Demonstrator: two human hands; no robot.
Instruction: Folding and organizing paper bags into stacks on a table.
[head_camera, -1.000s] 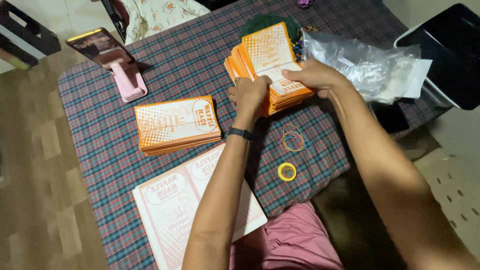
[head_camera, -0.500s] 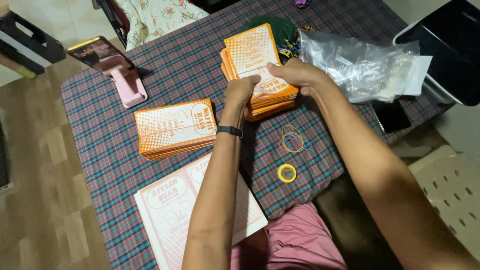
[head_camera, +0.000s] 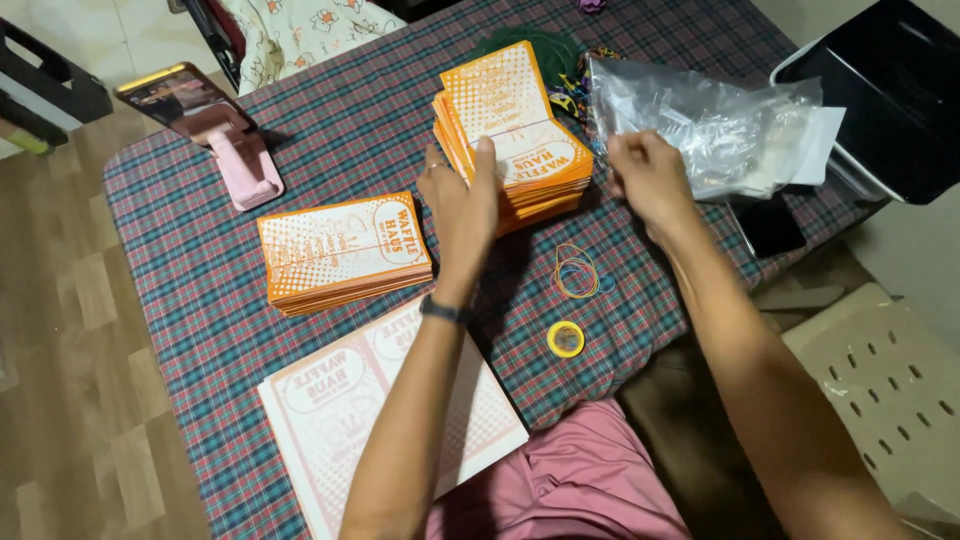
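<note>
Left hand (head_camera: 462, 205): lying flat with fingers spread on the near edge of the far stack (head_camera: 512, 125), touching its top card; open, clasping nothing. A dark band is sitting on the wrist.
Right hand (head_camera: 650, 178): hovering just right of the far stack, fingers curled loosely; whether anything thin is being pinched cannot be told. It is lying against the edge of the bag (head_camera: 705, 125).
Far stack: orange-and-white printed cards, piled slightly fanned, resting on the cloth (head_camera: 340, 130) near the table's far middle; a thin line is crossing its top card.
Near stack (head_camera: 343, 250): a second, squarer pile of the same cards, sitting left of the left forearm, well apart from the far stack.
Sheets (head_camera: 385, 425): pale pink printed sheets lying at the near edge, partly under the left forearm.
Bands (head_camera: 577, 272): a loose tangle of thin coloured rubber bands lying between the two forearms.
Ring (head_camera: 565, 339): a small yellow roll lying just below the bands.
Bag: crumpled clear plastic, lying right of the far stack.
Phone (head_camera: 185, 98): leaning on a pink stand (head_camera: 245, 165) at the table's far left corner.
Cloth: plaid, covering the whole table.
Chair (head_camera: 885, 390): beige, perforated, standing at the right.
</note>
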